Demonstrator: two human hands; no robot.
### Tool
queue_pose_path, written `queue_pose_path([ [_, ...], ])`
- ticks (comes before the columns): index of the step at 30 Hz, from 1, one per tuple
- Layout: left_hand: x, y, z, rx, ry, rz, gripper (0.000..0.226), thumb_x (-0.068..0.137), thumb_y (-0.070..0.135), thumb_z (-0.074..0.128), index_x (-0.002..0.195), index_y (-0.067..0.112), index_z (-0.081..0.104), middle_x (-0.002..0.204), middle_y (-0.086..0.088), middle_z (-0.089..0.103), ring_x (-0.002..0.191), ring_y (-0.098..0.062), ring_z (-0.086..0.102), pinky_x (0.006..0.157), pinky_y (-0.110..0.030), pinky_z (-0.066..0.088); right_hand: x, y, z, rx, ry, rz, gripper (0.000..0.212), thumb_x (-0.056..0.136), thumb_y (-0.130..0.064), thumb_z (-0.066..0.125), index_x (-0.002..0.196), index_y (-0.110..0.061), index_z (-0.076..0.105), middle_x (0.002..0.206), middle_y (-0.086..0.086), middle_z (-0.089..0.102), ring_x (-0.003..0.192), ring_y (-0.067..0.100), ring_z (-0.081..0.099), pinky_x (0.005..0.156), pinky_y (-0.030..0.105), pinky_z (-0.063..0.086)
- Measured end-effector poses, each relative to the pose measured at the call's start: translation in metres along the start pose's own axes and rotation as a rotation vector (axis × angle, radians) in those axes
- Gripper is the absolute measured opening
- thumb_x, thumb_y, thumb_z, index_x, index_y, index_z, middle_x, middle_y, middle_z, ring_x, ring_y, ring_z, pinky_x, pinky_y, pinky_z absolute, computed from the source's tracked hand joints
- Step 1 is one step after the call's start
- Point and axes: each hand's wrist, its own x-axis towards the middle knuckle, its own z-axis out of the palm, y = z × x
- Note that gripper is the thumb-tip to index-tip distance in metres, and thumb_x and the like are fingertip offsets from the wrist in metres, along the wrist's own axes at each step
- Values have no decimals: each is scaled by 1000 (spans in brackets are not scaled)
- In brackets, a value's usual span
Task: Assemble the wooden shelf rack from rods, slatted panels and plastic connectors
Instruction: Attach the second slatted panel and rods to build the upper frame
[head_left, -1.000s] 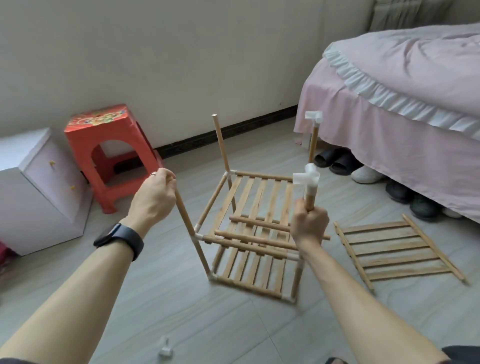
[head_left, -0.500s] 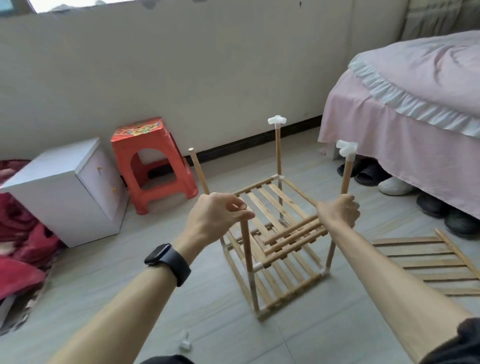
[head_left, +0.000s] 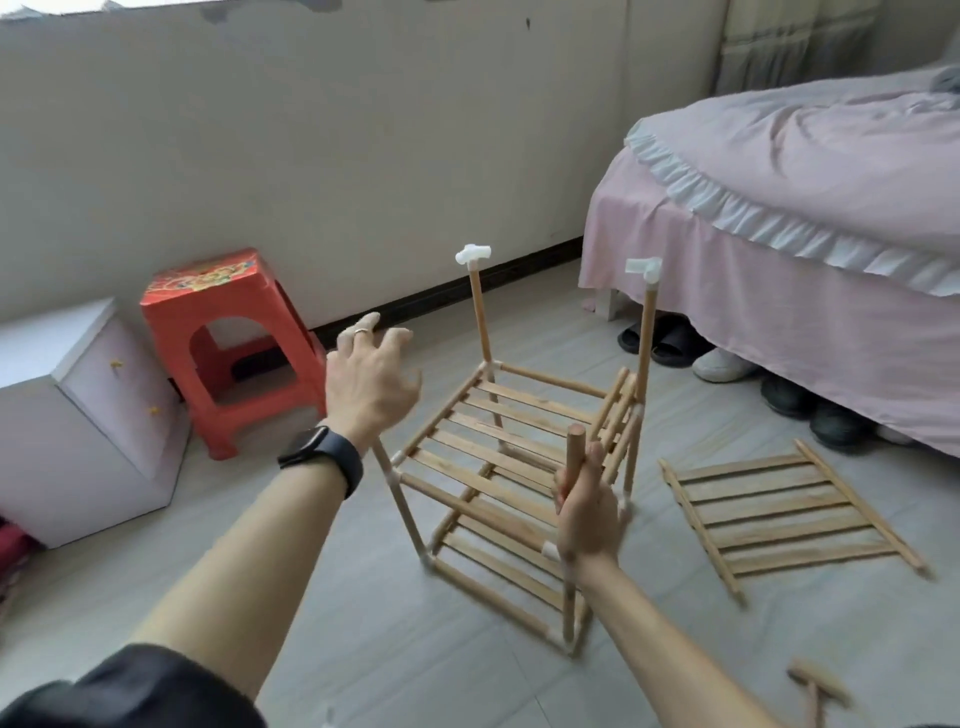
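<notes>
The partly built wooden rack stands on the floor with two slatted shelves and four upright rods. White plastic connectors cap the two far rods. My right hand grips the near right rod just below its bare top. My left hand hovers with fingers spread over the near left corner of the rack, holding nothing. Its palm hides the top of the near left rod.
A loose slatted panel lies on the floor to the right. A small wooden piece lies at bottom right. A red plastic stool and a white cabinet stand left. A pink-covered bed with shoes under it is right.
The rack has been turned. My left hand has let go of its rod and opened. My right hand now grips a bare-topped rod instead of a connector-capped one.
</notes>
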Motion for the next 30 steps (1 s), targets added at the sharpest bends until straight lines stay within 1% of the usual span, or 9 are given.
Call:
queue_pose_path([
  [3, 18, -48, 4, 79, -150, -136, 60, 96, 36, 56, 152, 25, 37, 167, -9, 17, 151, -30, 18, 117, -48, 27, 10, 2, 1, 54, 68, 15, 69, 89, -79, 18, 55, -22, 37, 46, -6, 36, 43, 9, 35, 54, 31, 31],
  [5, 24, -67, 6, -48, -193, -139, 41, 99, 27, 50, 140, 26, 49, 151, -8, 46, 136, -31, 44, 110, -47, 41, 19, 4, 1, 96, 94, 21, 69, 85, -81, 21, 60, -21, 42, 47, -5, 36, 44, 10, 35, 53, 33, 30],
  [7, 21, -75, 7, -142, -139, -99, 18, 100, 26, 50, 114, 30, 60, 115, -3, 67, 109, -29, 62, 93, -45, 52, 30, 8, 1, 81, 136, 25, 72, 84, -82, 19, 61, -18, 44, 47, -4, 40, 46, 13, 40, 53, 34, 34],
  [9, 11, -80, 6, -198, -79, -96, 7, 98, 31, 54, 100, 33, 60, 95, 4, 70, 92, -25, 65, 81, -43, 56, 47, 10, -1, 34, 198, 44, 77, 85, -83, 15, 54, -20, 46, 47, -3, 49, 50, 18, 50, 58, 36, 43],
  [13, -18, -84, 7, -335, -19, -63, 10, 97, 31, 61, 104, 37, 64, 93, 13, 69, 86, -14, 68, 78, -36, 57, 88, 10, -6, -72, 299, 51, 95, 87, -85, 0, 43, -21, 53, 45, -2, 58, 46, 9, 58, 61, 34, 43],
  [17, -39, -83, 10, -341, 73, -14, 11, 95, 25, 65, 103, 33, 65, 84, 19, 62, 80, -10, 64, 70, -30, 52, 110, 13, 0, -130, 303, -42, 91, 84, -86, -5, 60, -15, 46, 48, -2, 56, 48, 7, 57, 55, 27, 36],
  [20, -49, -87, 10, -369, 135, -12, 14, 93, 24, 70, 106, 26, 66, 89, 10, 67, 80, -11, 63, 73, -32, 54, 118, 22, 8, -164, 244, -93, 74, 95, -75, 7, 88, -13, 47, 70, 1, 59, 61, 12, 58, 59, 30, 38],
  [24, -65, -95, 2, -415, 172, -73, 20, 90, 23, 75, 109, 20, 70, 94, 3, 71, 84, -17, 66, 77, -32, 55, 115, 36, 13, -302, 82, -136, 42, 102, -60, 18, 99, -22, 35, 75, 0, 59, 61, 12, 60, 46, 22, 36],
  [30, -89, -99, 0, -498, 218, -112, 18, 87, 25, 79, 104, 22, 74, 88, 13, 71, 78, 0, 63, 66, -8, 45, 123, 62, 4, -616, -165, 69, 25, 108, -45, 27, 112, -21, 32, 99, 6, 59, 72, 16, 57, 55, 29, 43],
])
